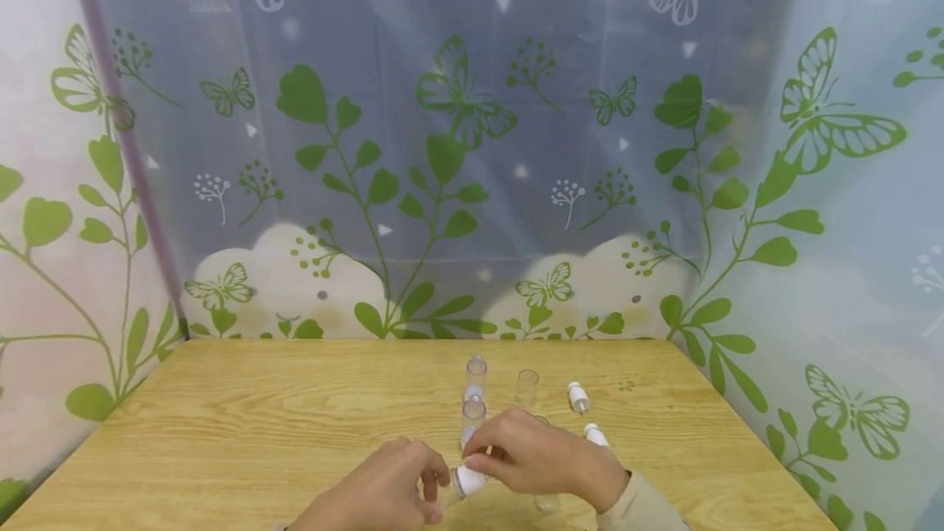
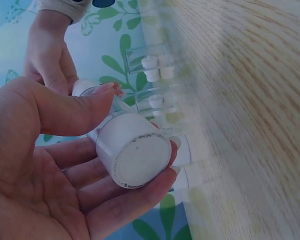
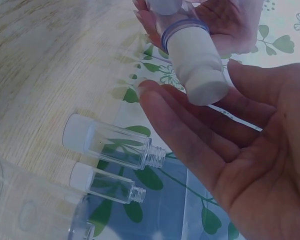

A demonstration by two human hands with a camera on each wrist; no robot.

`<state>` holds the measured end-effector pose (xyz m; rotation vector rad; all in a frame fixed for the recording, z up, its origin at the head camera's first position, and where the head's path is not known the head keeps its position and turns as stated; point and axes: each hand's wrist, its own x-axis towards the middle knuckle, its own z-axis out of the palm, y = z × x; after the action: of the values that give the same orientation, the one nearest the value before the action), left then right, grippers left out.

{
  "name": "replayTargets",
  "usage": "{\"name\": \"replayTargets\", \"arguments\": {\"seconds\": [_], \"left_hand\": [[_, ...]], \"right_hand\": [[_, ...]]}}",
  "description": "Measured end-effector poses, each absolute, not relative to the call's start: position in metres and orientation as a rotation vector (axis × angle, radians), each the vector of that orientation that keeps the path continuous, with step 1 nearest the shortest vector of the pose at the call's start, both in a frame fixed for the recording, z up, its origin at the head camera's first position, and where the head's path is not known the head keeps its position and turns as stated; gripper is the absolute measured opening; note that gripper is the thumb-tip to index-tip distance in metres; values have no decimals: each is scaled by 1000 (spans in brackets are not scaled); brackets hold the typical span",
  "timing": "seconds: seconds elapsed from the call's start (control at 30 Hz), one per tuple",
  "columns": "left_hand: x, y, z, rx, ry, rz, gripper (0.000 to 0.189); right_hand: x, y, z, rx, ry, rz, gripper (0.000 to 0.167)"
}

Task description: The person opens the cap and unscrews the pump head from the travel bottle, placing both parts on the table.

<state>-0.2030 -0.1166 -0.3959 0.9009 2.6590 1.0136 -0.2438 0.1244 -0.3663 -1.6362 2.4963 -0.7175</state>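
My left hand (image 1: 387, 482) grips a small clear bottle with a white base (image 2: 132, 150), thumb on one side and fingers beneath. The bottle is tilted, and a white pump top (image 3: 197, 65) with a bluish collar sits at its mouth. Around that top is my right hand (image 3: 240, 135), its fingers extended and the thumb close beside the white part; a small gap shows there. From above, the right hand (image 1: 542, 453) covers part of the top. Whether the pump's threads are engaged is hidden.
Two clear bottles with threaded necks, one farther (image 1: 475, 375) and one nearer (image 1: 474, 412), stand beyond the hands. To their right stand clear covers (image 1: 527, 388). White pump tops (image 1: 578, 397) (image 1: 596, 435) are farther right. A patterned curtain (image 1: 472, 187) encloses the wooden table (image 1: 258, 416).
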Motion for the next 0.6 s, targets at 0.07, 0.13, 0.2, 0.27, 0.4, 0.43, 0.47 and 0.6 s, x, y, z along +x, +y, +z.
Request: {"name": "replayTargets", "arguments": {"seconds": [0.07, 0.13, 0.2, 0.27, 0.4, 0.43, 0.47, 0.6], "left_hand": [[-203, -117, -396, 901, 2664, 1007, 28], [-203, -117, -396, 905, 2668, 1000, 29], [-203, -117, -396, 906, 2671, 994, 29], [-204, -117, -396, 911, 2674, 989, 29], [-204, -117, -397, 925, 2677, 983, 28], [-204, -117, -397, 927, 2678, 982, 29], [-205, -117, -398, 928, 2679, 980, 29], [-205, -117, -398, 919, 2680, 978, 28]], "right_hand": [[-244, 124, -366, -1635, 2488, -718, 25], [-244, 124, -367, -1619, 2479, -715, 24], [-244, 123, -368, -1588, 2472, -708, 22], [-244, 122, -368, -1567, 2470, -698, 21], [-244, 121, -369, -1566, 2476, -682, 17], [-244, 121, -370, -1568, 2477, -681, 16], [-244, 121, -370, -1570, 2479, -681, 15], [-243, 121, -370, -1571, 2492, -673, 14]]}}
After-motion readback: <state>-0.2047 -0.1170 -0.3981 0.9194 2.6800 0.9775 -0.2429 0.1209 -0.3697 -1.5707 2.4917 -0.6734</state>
